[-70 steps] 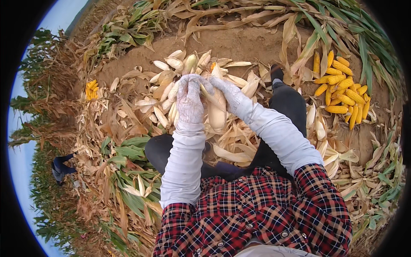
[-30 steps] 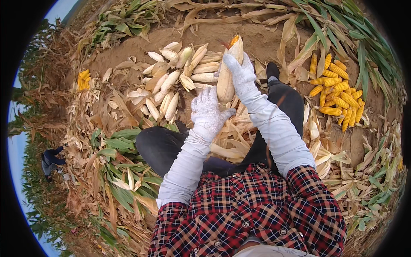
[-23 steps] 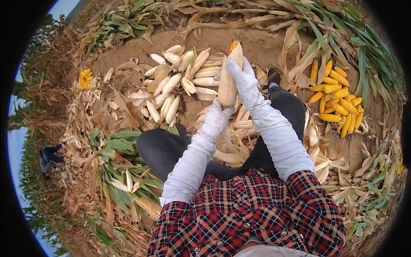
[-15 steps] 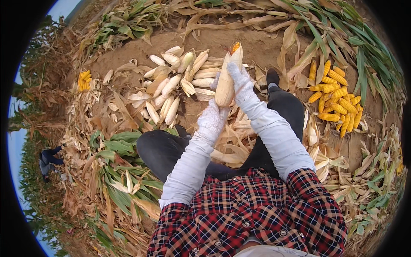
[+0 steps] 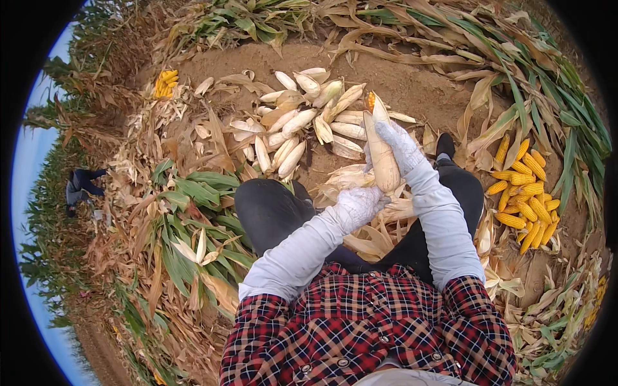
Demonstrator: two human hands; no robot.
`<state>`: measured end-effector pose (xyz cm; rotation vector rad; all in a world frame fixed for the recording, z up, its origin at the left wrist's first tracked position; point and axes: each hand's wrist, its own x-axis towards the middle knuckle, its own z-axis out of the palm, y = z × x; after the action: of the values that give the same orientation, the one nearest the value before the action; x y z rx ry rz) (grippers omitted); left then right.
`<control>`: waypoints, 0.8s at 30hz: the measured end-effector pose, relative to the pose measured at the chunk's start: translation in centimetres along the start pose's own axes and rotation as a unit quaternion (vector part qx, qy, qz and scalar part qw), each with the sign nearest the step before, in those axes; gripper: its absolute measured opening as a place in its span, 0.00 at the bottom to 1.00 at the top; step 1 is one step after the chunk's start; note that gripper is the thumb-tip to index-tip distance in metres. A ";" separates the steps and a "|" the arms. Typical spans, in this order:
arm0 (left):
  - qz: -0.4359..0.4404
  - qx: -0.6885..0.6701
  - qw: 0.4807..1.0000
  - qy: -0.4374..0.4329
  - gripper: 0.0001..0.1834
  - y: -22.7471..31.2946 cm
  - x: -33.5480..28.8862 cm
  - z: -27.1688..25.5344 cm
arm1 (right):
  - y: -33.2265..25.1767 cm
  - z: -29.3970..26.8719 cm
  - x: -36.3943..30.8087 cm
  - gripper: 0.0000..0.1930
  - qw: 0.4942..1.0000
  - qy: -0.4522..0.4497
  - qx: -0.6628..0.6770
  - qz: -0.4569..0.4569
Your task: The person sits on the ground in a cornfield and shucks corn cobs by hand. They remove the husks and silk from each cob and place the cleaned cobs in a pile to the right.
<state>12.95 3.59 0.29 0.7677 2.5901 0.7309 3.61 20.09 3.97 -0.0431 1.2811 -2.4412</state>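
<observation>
A pale, dry-husked ear of corn (image 5: 382, 159) tilts in front of me, with a bit of orange kernels bare at its top. My right hand (image 5: 402, 149), in a white glove, is closed round it, thumb on the near side and fingertips showing past the far edge. Just below the ear's base is my left hand (image 5: 358, 207), also gloved. Its fingers are curled together beside the base; what they hold, if anything, is hidden. Beyond my hands lies a heap of ears in their husks (image 5: 299, 122). Loose husks (image 5: 380, 235) cover the ground between my legs.
Bare yellow cobs (image 5: 524, 193) are piled at the right, with a smaller yellow pile (image 5: 166, 83) far left. Green and dry stalks (image 5: 508, 71) lie across the back and right. Leafy stalks (image 5: 183, 257) lie by my left knee. Another person (image 5: 84, 190) bends at the far left.
My left hand has slid off the ear's lower end to just below it. My right hand still grips the ear. The whole view has shifted, with things now farther right and lower.
</observation>
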 end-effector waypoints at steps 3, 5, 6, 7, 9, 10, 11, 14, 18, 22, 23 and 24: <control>0.050 0.023 0.997 -0.049 0.21 1.0 -1.1 0.0 | -0.5 -0.2 -0.1 0.30 0.997 -0.022 0.014 0.079; 0.063 0.013 0.985 -0.158 0.22 3.1 -2.0 -0.8 | -0.6 -0.5 0.2 0.27 0.997 0.017 0.016 0.079; 0.057 -0.032 0.974 -0.216 0.24 3.9 -2.7 -0.7 | -0.7 -0.3 0.3 0.26 0.998 0.021 -0.010 0.058; 0.043 -0.012 0.986 -0.158 0.25 4.0 -3.4 -0.4 | -0.6 0.2 0.4 0.27 0.997 0.048 -0.002 0.063; 0.026 0.030 0.998 -0.041 0.26 4.2 -4.1 0.1 | 0.0 0.8 0.3 0.29 0.994 0.088 0.001 0.063; 0.033 0.029 0.999 0.028 0.27 3.6 -4.2 0.9 | 0.3 1.0 0.5 0.30 0.994 0.084 0.011 0.069; 0.040 0.029 0.994 0.098 0.28 2.9 -4.4 1.4 | 0.6 1.1 0.8 0.32 0.994 0.082 0.018 0.075; 0.032 -0.028 0.985 0.166 0.27 0.5 -4.8 1.7 | 1.9 1.5 1.5 0.37 0.992 0.072 0.018 0.100; -0.122 -0.236 0.926 0.270 0.23 -1.8 -5.1 0.5 | 4.6 2.0 2.1 0.34 0.986 0.091 0.013 0.137; -0.248 -0.324 0.848 0.339 0.28 -3.0 -5.8 -1.7 | 10.3 1.3 3.1 0.32 0.990 0.072 -0.049 0.113; -0.262 -0.313 0.850 0.333 0.30 -2.9 -6.0 -2.1 | 11.6 1.4 2.9 0.35 0.990 0.055 -0.074 0.109; -0.275 -0.303 0.853 0.326 0.32 -2.8 -6.1 -2.4 | 12.4 1.1 2.7 0.36 0.984 0.046 -0.100 0.140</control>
<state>15.60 -2.89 1.72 -0.4878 2.6044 1.6848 5.28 11.96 -5.74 0.1862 1.4603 -2.0942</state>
